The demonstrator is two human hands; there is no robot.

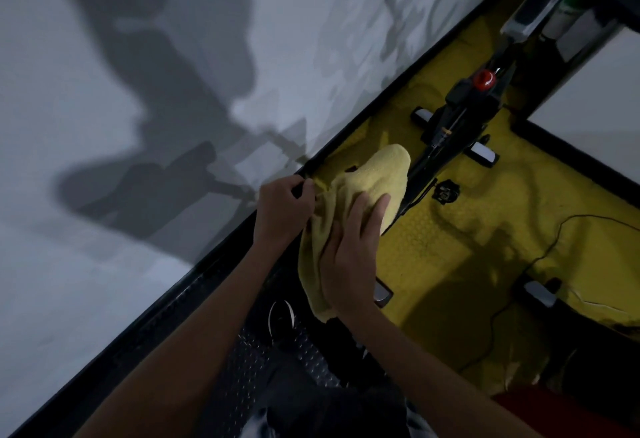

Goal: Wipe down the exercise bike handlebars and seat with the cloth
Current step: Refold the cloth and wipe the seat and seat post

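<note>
Right hand (349, 250) presses flat on one yellow cloth (363, 191); left hand (282, 210) pinches its edge.

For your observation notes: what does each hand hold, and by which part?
The left hand pinches the yellow cloth at its bunched left edge. The right hand lies flat on the cloth's middle, pressing, not gripping.

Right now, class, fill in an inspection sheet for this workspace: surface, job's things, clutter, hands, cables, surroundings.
Surface: yellow mat with black border.
Job's things: yellow cloth draped over what is probably the seat; bike frame with red knob beyond.
Clutter: nothing seen.
Hands: left hand pinches the cloth's edge; right hand presses flat on the cloth.
Cables: thin black cable trails across the mat.
Surroundings: white wall with shadows.
</note>
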